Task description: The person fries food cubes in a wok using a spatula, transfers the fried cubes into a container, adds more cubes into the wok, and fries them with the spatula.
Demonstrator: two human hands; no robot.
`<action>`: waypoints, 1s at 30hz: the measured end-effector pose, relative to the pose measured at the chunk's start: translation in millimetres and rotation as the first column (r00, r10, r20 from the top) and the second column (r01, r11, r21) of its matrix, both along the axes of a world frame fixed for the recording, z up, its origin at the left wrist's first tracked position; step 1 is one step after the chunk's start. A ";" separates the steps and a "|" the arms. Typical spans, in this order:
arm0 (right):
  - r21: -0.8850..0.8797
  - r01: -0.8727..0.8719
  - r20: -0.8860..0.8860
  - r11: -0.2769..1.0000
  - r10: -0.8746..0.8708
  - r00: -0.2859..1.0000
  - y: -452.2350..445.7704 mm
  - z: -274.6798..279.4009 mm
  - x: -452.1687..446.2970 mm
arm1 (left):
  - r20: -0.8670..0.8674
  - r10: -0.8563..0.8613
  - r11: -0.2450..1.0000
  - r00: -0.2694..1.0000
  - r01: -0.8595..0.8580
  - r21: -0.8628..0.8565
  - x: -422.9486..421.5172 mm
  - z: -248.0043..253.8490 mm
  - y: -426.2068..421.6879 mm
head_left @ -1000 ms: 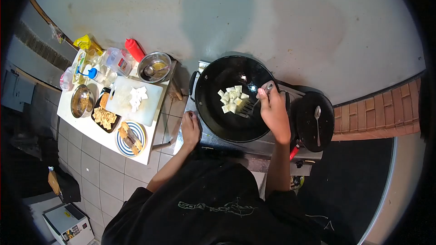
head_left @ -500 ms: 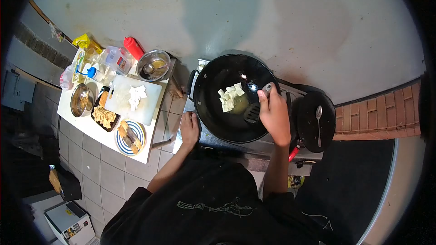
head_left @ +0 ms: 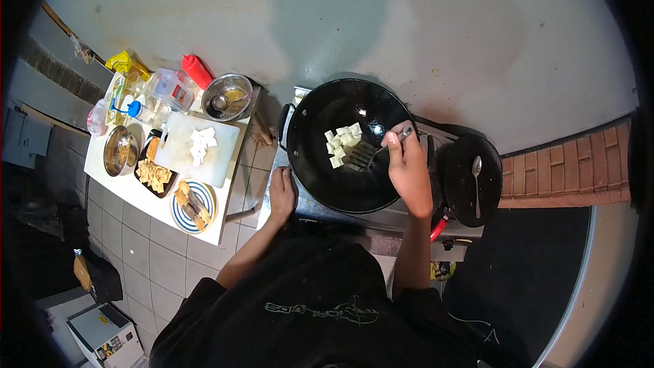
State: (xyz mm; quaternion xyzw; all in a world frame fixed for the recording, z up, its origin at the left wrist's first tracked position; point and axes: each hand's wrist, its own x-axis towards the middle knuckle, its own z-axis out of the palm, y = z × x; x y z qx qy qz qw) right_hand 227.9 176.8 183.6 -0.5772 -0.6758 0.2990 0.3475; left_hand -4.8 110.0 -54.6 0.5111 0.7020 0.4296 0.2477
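Note:
My right hand (head_left: 409, 176) is closed around the handle of a slotted spatula (head_left: 359, 158). The spatula's slotted blade lies inside a large black wok (head_left: 327, 187), at the lower right edge of a cluster of pale cubes (head_left: 341, 142), which look like tofu. A little oil glistens in the wok around them. Resting on the stove's front left edge, my left hand (head_left: 281, 194) has its fingers stretched out and holds nothing. It is beside the wok's rim, below the left loop handle (head_left: 283, 126).
Left stands a white table (head_left: 136, 196) with a cutting board (head_left: 180, 146) bearing white pieces, a striped plate (head_left: 178, 212), metal bowls and bottles. Right of the wok, a dark pan (head_left: 458, 194) holds a metal spoon (head_left: 477, 180). A wall (head_left: 463, 41) rises behind the stove.
The spatula blade has moved left across the wok, from the right side up to the pale cubes. My left hand has stayed at the stove edge.

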 end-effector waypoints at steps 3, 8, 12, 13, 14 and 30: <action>0.044 0.065 0.082 0.997 -0.068 0.994 -3.9 3.3 -4.2 | 0.213 -0.009 0.999 0.977 0.018 -0.037 -2.0 -4.2 -1.0; 0.065 0.010 0.102 0.998 -0.017 0.995 -1.4 -5.0 -1.6 | 0.219 -0.016 1.000 0.976 0.020 -0.014 -1.7 -4.4 -4.4; 0.023 0.048 0.049 0.999 -0.049 0.998 -4.4 -2.5 -3.6 | 0.087 -0.019 0.999 0.996 0.022 -0.045 -2.6 -0.5 -3.6; 0.080 0.088 0.113 0.993 -0.097 0.989 -4.4 -5.8 -3.1 | 0.088 -0.018 0.999 0.996 0.022 -0.047 -2.2 2.6 -3.9; 0.080 0.088 0.114 0.993 -0.097 0.989 -3.7 -6.5 -2.9 | 0.081 -0.015 0.998 0.997 0.019 -0.055 -1.7 5.9 -4.2; 0.009 0.044 0.033 0.999 -0.044 0.999 -3.3 6.2 -4.3 | 0.024 0.001 0.998 1.000 0.001 -0.066 -2.3 6.6 -2.9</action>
